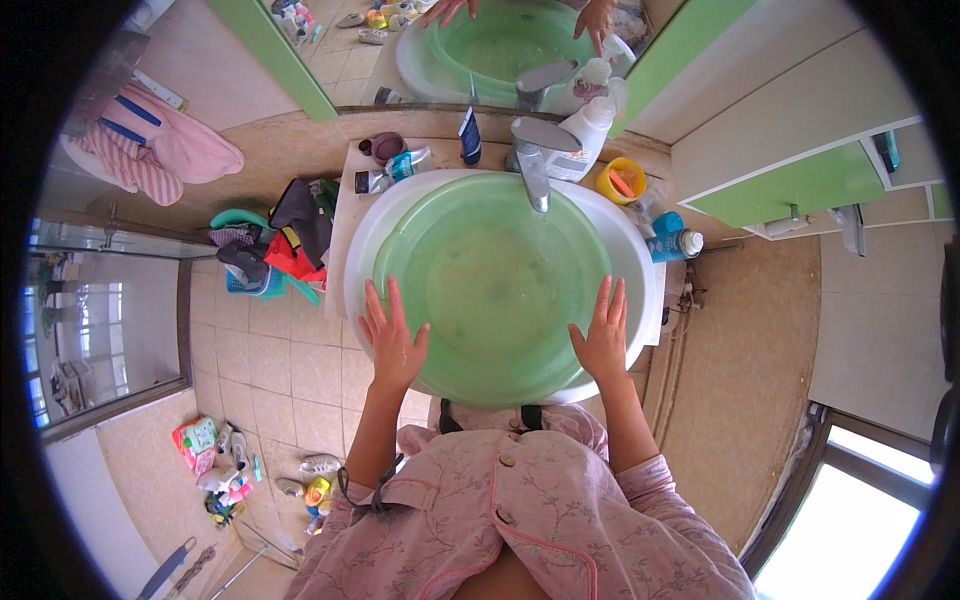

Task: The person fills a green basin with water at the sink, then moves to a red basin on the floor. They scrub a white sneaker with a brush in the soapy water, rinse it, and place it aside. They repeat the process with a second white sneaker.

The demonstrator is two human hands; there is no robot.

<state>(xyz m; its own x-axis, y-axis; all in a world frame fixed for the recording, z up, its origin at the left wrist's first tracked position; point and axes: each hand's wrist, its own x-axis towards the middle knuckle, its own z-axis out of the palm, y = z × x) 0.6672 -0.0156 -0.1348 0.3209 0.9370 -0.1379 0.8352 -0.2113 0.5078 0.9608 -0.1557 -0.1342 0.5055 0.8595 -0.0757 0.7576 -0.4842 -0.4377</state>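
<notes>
A large green plastic basin (491,292) with water in it sits in a white oval washbasin (634,300). At the basin's left side is my left hand (392,341), palm down with the fingers spread, holding nothing. My right hand (604,330) is at the right side in the same way, fingers spread and nothing in it. Whether either hand touches the rim, I cannot tell. A chrome faucet (536,169) reaches over the basin's far edge.
Behind the faucet stands a white plastic bottle (581,142), with a dark blue tube (469,139) left of it. A yellow cup (621,180) and a blue can (671,246) are at the right. Clothes fill a blue plastic basket (259,281) at the left. A mirror (352,67) faces me.
</notes>
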